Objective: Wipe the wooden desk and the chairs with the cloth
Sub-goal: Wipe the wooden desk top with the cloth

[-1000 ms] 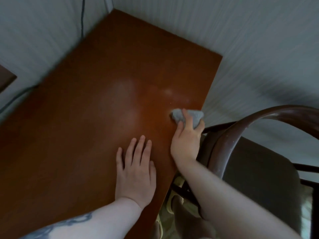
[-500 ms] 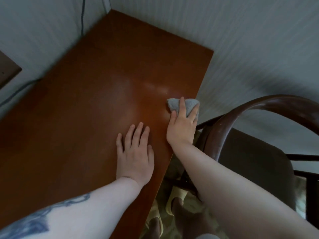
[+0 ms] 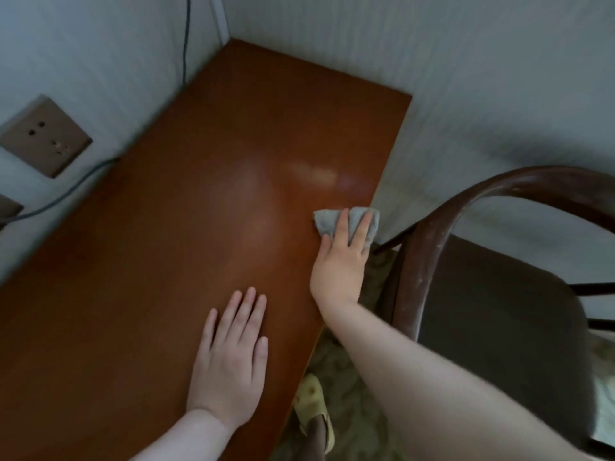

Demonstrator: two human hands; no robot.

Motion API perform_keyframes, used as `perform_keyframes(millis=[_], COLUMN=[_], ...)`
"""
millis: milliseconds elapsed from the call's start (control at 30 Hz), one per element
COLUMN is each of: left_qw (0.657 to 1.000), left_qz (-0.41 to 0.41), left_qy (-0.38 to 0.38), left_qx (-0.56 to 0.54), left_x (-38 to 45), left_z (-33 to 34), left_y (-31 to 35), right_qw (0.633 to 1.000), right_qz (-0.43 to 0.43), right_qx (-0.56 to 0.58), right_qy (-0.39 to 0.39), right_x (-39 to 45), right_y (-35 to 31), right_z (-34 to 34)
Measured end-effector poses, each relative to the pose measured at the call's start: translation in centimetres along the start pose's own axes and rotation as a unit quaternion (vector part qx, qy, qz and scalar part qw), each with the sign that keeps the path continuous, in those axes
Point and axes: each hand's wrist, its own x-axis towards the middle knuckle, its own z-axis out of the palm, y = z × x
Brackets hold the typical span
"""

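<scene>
The right hand [image 3: 342, 257] lies on the cloth [image 3: 332, 221], fingers straight and slightly spread, pressing it flat onto the desk [image 3: 199, 227] at the right edge, about halfway along; the thumb rests on the wood just beside the cloth. The cloth is a small grey wad, its right side reaching the desk's edge. The left hand [image 3: 229, 354] lies palm down on the desk nearer the front, fingers straight and close together, holding nothing.

The desk is bare reddish-brown wood with a pale sheen in the middle, and its far end fits into a corner of pale walls. A socket [image 3: 45, 136] sits on the left wall, with a cable [image 3: 184, 38] running down beside it. A dark chair [image 3: 492, 314] with a curved back stands just beside the desk's right edge, over patterned floor.
</scene>
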Motion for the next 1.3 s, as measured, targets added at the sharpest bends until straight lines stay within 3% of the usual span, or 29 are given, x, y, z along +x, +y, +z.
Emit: perform_keyframes(millis=[133, 333, 567, 767, 900, 967, 1167, 1300], left_qw=[1.000, 0.999, 0.998, 0.998, 0.998, 0.998, 0.998, 0.997], left_qz=[0.008, 0.022, 0.029, 0.029, 0.035, 0.035, 0.036, 0.035], left_qy=[0.016, 0.039, 0.047, 0.055, 0.059, 0.059, 0.059, 0.065], left_qx=[0.004, -0.010, 0.003, -0.001, 0.000, 0.004, 0.004, 0.004], left_x=[0.1, 0.0, 0.0, -0.1, 0.0, 0.0, 0.0, 0.0], left_z=[-0.1, 0.2, 0.5, 0.4, 0.6, 0.7, 0.5, 0.6], left_y=[0.4, 0.0, -0.2, 0.0, -0.2, -0.1, -0.1, -0.1], right_qw=[0.998, 0.999, 0.998, 0.998, 0.993, 0.993, 0.999, 0.997], right_qz=[0.002, 0.025, -0.028, -0.036, -0.020, -0.017, -0.017, -0.027], right_qx=[0.053, 0.022, 0.053, 0.053, 0.098, 0.114, 0.033, 0.024], right_qy=[-0.027, -0.017, -0.024, 0.010, 0.054, 0.029, 0.013, 0.072], right_x=[-8.7, -3.4, -12.4, -5.1, -10.2, -13.6, -5.6, -8.3], right_y=[0.2, -0.2, 0.3, 1.0, 0.4, 0.4, 0.4, 0.2], right_z=[0.5, 0.0, 1.2, 0.9, 1.6, 1.9, 1.3, 2.0])
